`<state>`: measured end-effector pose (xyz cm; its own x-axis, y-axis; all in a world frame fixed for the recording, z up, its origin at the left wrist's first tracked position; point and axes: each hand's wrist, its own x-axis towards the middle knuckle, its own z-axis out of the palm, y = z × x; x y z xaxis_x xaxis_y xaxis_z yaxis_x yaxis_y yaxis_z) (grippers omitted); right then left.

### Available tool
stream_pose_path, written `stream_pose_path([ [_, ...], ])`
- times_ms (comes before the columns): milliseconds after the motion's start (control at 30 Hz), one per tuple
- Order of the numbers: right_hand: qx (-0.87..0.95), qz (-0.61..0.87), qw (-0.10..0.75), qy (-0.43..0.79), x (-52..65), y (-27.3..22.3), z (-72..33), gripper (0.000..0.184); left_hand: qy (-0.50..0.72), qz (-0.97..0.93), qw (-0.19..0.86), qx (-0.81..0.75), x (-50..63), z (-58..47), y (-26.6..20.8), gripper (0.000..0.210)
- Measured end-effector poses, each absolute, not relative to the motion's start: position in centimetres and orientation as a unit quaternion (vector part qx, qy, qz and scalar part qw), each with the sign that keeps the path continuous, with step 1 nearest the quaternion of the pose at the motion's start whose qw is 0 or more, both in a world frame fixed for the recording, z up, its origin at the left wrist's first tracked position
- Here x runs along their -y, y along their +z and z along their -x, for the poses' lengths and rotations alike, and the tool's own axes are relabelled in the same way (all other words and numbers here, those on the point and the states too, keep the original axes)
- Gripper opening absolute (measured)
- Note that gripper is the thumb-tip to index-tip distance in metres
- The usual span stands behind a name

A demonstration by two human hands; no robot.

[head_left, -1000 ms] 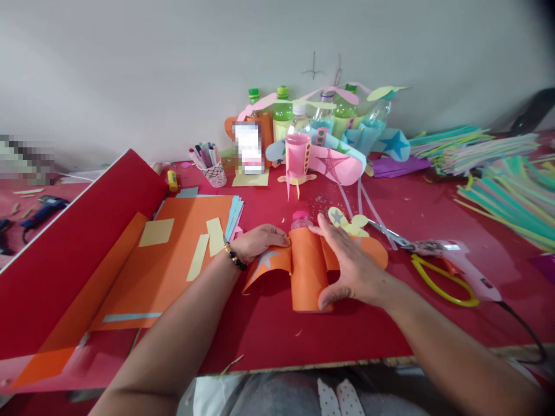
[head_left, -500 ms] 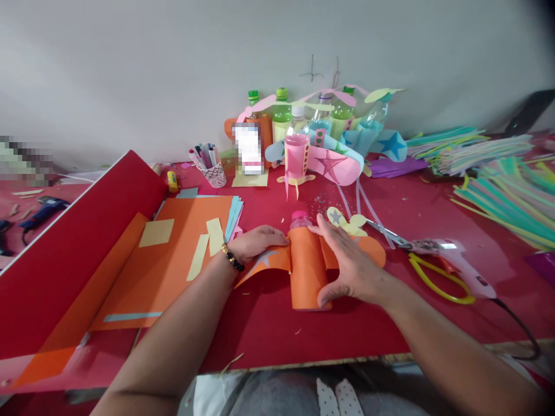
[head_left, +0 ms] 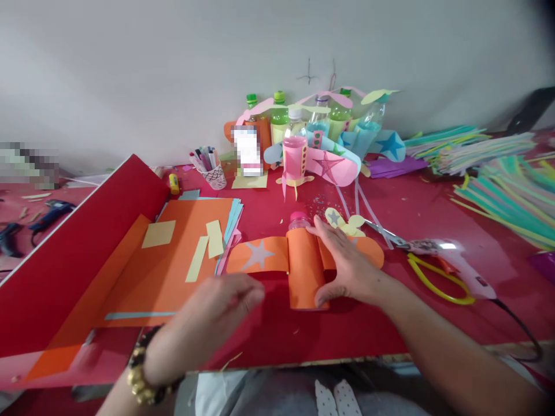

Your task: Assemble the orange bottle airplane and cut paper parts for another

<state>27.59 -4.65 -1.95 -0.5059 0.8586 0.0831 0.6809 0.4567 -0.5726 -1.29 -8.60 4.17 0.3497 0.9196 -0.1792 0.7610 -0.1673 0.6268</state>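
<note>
Two hands on my feed, well apart from each other. Right hand point(head_left: 347, 266) is on the one orange-wrapped bottle point(head_left: 304, 268), gripping its right side, thumb at the near end, fingers spread toward the far end. Left hand point(head_left: 217, 315) is off it, blurred, fingers curled, near left; I can't tell if it holds anything. One beaded bracelet point(head_left: 137, 372) on that wrist.

Bottle sits mid-table, near side, one pink cap point(head_left: 299, 216) toward the far side. I count two orange wings: left wing point(head_left: 238, 255) with one grey star point(head_left: 259, 255), right wing point(head_left: 372, 252) partly behind the hand.

Left: orange sheets point(head_left: 134, 277) with three cream paper pieces point(head_left: 159, 234) on top, one yellow glue stick point(head_left: 174, 184) farther off. Far side: one marker cup point(head_left: 214, 176), one phone point(head_left: 248, 151), six decorated bottles point(head_left: 295, 159). Right: one pink glue gun point(head_left: 472, 271), one pair of yellow-handled scissors point(head_left: 417, 273) touching or overlapping it; straw-like strips point(head_left: 507, 185) too many to count.
</note>
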Motion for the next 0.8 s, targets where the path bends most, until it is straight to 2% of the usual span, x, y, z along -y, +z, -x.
stream_pose_path([
  [67,0.836,0.456,0.194,0.235,4.7,-2.0,-27.5,0.142,0.077,-0.775,0.316,-0.542,10.9,0.6,1.8,0.041],
  [167,0.838,0.451,0.2,0.232,4.7,-1.9,-27.4,0.141,0.096,-0.773,0.248,-0.576,12.0,-1.1,-1.8,0.054],
  [233,0.839,0.451,0.197,0.232,4.7,-1.9,-27.4,0.141,0.118,-0.78,0.229,-0.571,11.8,-2.2,-3.2,0.052],
  [367,0.841,0.447,0.206,0.223,4.7,-2.3,-27.5,0.142,0.155,-0.784,0.233,-0.554,11.2,-3.6,-3.7,0.046],
  [800,0.841,0.436,0.228,0.227,4.8,-2.4,-27.3,0.136,0.168,-0.768,0.279,-0.552,11.8,-4.4,-4.6,0.053],
])
